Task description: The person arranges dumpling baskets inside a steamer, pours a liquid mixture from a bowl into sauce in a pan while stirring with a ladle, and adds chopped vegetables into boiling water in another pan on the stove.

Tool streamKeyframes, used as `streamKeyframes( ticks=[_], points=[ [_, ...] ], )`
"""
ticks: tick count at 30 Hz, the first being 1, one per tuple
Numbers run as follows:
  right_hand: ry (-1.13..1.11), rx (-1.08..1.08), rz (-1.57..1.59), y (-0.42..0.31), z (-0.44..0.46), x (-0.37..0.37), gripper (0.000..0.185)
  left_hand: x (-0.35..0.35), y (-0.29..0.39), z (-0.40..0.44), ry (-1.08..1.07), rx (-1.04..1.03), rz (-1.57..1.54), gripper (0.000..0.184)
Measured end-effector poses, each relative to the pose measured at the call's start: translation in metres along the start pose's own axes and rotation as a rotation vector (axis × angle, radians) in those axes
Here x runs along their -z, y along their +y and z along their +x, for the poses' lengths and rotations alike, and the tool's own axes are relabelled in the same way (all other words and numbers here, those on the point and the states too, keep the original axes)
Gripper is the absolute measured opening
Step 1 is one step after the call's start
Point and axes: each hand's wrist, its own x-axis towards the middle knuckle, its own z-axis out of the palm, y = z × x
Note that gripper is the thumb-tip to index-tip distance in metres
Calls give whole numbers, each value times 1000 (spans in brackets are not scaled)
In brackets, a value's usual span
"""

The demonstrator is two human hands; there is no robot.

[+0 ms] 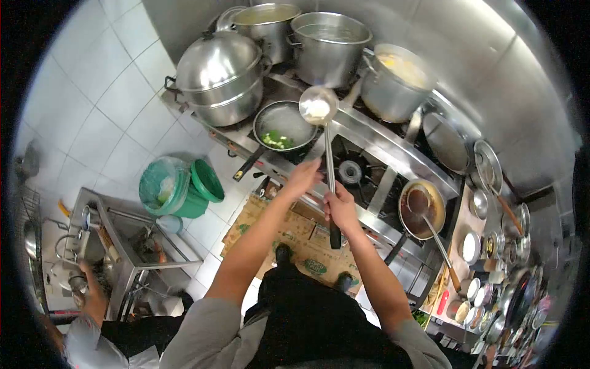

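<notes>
My right hand (342, 206) is wrapped round the dark handle end of a long metal ladle (330, 147). The ladle's bowl is up near the stove's back, beside a frying pan (289, 117), and something white shows in it. My left hand (303, 178) is beside the ladle's shaft, its fingers stretched out and apart, holding nothing. In the frying pan, chopped green pieces (276, 140) lie in a pale, cloudy liquid. An unused burner (350, 173) is just beyond my hands.
Large pots (332, 52) and a domed steamer (218, 67) stand along the stove's back. At right are a pan of brown sauce (435, 215) with a ladle and many small bowls (471, 247). A green bin (193, 203) and a co-worker's arm (94, 295) by a sink are left.
</notes>
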Motion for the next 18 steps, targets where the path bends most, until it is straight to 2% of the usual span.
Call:
streamKeyframes(
  ticks=[1, 3, 5, 7, 8, 9, 10, 13, 14, 16, 17, 18],
  points=[
    [74, 149, -242, 25, 24, -12, 37, 42, -36, -1, 82, 41, 153, 44],
    [225, 466, -726, 67, 69, -19, 45, 108, -113, -29, 210, 39, 200, 35],
    [191, 404, -864, 65, 94, -17, 52, 172, -191, -79, 288, 199, 447, 43],
    [199, 334, -959, 59, 115, -19, 54, 216, -264, -154, 230, 472, 806, 54],
    [173, 263, -1038, 65, 137, -15, 65, 233, -324, -194, 254, 373, 1062, 56],
    [167, 270, -1006, 67, 146, -16, 59, 236, -321, -233, 79, 751, 954, 60],
    [165, 280, -971, 65, 154, -19, 53, 246, -377, -280, 173, 835, 862, 59],
    [-108, -116, -312, 63, 156, -29, 17, 231, -398, -380, 133, 1098, 697, 52],
    [-198, -258, -12, 61, 159, -24, 14, 225, -386, -394, 105, 1118, 655, 49],
    [-386, -525, 600, 49, 169, -18, 20, 212, -365, -408, 75, 1093, 604, 43],
    [-346, -679, 758, 13, 157, -22, 22, 206, -356, -406, 75, 1046, 599, 40],
    [-376, -692, 746, 7, 162, -21, 21, 203, -346, -396, 89, 975, 608, 37]
  ],
)
